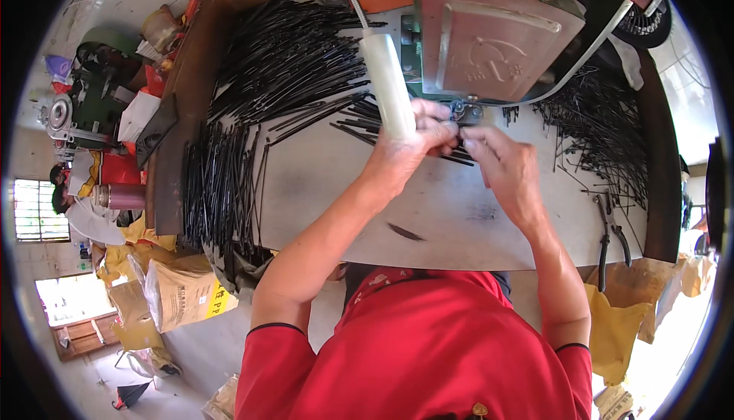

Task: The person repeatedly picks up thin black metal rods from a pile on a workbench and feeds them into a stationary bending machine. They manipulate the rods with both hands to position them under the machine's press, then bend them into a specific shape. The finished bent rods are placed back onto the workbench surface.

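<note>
Both my hands meet at the small metal working head (468,113) under a green and pinkish-grey bench machine (489,45). My left hand (409,149) is closed, its fingers pinched at a small dark piece that looks like the end of a thin black rod. A white tubular lamp (388,84) hangs in front of this hand and hides part of it. My right hand (505,164) has thumb and forefinger pressed together beside the left fingertips; what they grip is too small to make out. Several thin black rods (355,126), like umbrella ribs, pass beneath my left hand.
A large heap of black rods (294,57) covers the far left of the pale worktable (336,206), with a bundle (218,183) nearer. More rods (596,114) lie at right, by dark-handled pliers (608,229). Raised brown edges (172,152) flank the table. Sacks (183,294) stand below left.
</note>
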Demonstrator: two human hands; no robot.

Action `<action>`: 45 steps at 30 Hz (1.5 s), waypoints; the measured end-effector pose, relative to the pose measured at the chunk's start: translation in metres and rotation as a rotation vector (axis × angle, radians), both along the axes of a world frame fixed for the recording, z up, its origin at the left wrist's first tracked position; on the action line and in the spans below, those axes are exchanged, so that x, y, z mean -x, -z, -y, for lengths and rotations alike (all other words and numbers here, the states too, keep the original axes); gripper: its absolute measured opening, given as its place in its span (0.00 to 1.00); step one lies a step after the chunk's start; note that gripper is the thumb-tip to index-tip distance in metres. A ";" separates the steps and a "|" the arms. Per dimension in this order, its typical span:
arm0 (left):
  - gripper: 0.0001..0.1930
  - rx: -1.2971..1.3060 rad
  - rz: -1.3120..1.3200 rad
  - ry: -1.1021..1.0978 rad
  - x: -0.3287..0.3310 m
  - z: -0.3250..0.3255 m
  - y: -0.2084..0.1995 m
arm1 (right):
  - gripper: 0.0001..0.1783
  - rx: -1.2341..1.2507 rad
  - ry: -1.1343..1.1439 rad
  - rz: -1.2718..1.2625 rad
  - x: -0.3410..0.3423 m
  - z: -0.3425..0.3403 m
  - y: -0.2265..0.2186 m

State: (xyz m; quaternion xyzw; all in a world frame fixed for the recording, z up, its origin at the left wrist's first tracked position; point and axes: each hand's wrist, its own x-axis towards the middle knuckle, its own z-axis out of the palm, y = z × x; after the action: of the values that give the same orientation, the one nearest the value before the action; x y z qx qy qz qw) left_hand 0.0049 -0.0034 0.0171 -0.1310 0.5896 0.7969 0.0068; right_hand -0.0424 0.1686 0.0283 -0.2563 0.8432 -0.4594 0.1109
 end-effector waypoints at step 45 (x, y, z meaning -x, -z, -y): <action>0.13 -0.239 0.040 -0.251 0.001 -0.018 0.002 | 0.12 0.579 0.168 0.703 0.006 0.013 0.011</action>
State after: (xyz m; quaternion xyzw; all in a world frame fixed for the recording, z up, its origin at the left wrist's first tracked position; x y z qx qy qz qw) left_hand 0.0043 0.0151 0.0155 -0.2178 0.4692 0.8533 -0.0657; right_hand -0.0483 0.1558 0.0173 -0.0365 0.6092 -0.7424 0.2763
